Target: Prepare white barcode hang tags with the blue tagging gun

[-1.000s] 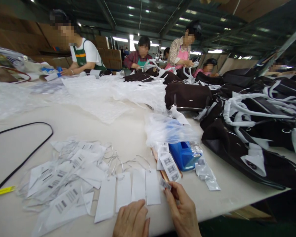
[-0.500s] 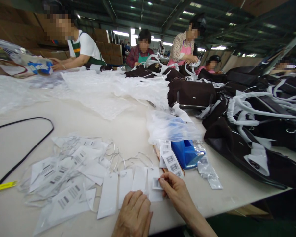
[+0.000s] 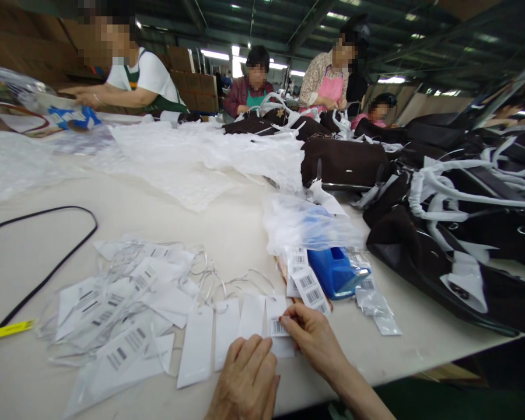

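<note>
Here my right hand (image 3: 311,338) pinches a barcode sticker (image 3: 278,326) onto the white tag (image 3: 278,324) at six o'clock on the table (image 3: 227,233). My left hand (image 3: 247,382) lies flat, open, on the neighbouring tags (image 3: 227,332).

A black cord (image 3: 48,259) loops across the bench (image 3: 166,230) at left. Dark brown bags (image 3: 441,251) with white straps pile up on the right, a blue, possibly plastic, tool (image 3: 336,271) beside them.
</note>
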Tool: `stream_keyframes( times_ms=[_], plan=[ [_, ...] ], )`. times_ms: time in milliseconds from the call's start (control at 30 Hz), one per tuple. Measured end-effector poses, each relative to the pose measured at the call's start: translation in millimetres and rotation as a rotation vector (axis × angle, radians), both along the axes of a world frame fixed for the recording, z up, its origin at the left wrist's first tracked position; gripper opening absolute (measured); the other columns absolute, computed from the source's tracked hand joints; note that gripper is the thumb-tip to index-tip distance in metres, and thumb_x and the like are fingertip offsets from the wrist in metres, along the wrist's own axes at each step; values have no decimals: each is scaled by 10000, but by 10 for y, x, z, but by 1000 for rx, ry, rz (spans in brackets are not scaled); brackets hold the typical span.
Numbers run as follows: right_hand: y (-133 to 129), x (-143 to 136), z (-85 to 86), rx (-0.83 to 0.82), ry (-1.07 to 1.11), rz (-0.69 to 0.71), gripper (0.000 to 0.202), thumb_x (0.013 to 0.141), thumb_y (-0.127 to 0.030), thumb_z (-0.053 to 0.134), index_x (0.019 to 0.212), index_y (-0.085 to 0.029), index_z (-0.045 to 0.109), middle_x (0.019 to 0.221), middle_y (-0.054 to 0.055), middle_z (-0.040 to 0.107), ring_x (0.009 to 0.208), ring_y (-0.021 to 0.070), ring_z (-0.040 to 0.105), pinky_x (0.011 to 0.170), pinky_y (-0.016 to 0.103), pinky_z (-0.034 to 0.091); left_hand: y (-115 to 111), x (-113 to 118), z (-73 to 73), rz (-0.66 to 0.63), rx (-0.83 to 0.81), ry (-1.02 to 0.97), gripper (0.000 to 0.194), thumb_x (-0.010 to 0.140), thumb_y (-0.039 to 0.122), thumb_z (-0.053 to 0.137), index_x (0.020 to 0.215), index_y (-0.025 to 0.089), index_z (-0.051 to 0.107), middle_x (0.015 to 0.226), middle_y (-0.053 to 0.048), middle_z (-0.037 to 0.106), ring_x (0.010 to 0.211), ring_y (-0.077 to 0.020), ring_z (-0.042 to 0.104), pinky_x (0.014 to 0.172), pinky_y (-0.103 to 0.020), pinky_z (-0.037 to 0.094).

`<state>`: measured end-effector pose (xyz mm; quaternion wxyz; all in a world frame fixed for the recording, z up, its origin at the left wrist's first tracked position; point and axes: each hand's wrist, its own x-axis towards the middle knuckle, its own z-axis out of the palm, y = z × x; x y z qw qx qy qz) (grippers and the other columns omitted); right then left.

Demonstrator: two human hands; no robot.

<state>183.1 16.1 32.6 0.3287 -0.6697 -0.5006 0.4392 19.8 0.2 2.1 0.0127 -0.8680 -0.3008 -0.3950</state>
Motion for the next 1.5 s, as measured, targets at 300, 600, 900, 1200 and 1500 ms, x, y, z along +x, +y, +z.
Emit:
stream_keyframes(
  times_ms=[300,600,900,1200,1500],
  plan=[
    [22,-8,-19,23,-4,13,155,755,-293,486,660,-183,540,492,-55,469,389,92,425,398,215,318,-38,49,-72,56,-91,-22,197,804,158,415,904,141,583,1000,-107,687,1006,-242,556,871,-384,374],
    [29,-3,-26,46,-69,35,160,771,-282,480,661,-185,544,479,-61,471,401,92,426,419,214,321,-22,89,-123,79,-77,-30,236,826,220,371,904,133,576,1039,-121,673,1019,-259,538,865,-400,356],
    [16,-39,-11,74,-288,60,174,795,-253,466,679,-182,575,594,-5,562,572,137,520,550,241,351,33,59,102,84,19,149,285,850,307,380,857,135,608,944,-100,714,911,-249,590,817,-378,358],
    [-18,-121,91,34,-731,93,114,802,-232,485,875,-182,557,691,56,649,642,213,614,554,277,347,7,88,83,80,-43,165,334,867,367,360,857,140,605,983,-99,700,933,-251,567,842,-387,331],
    [-373,-89,-140,688,-751,174,284,842,-115,367,1011,-178,587,969,79,671,892,202,577,767,322,405,-17,87,32,54,-69,158,254,788,283,456,914,116,600,977,-106,690,957,-266,551,860,-406,322]
  ],
)
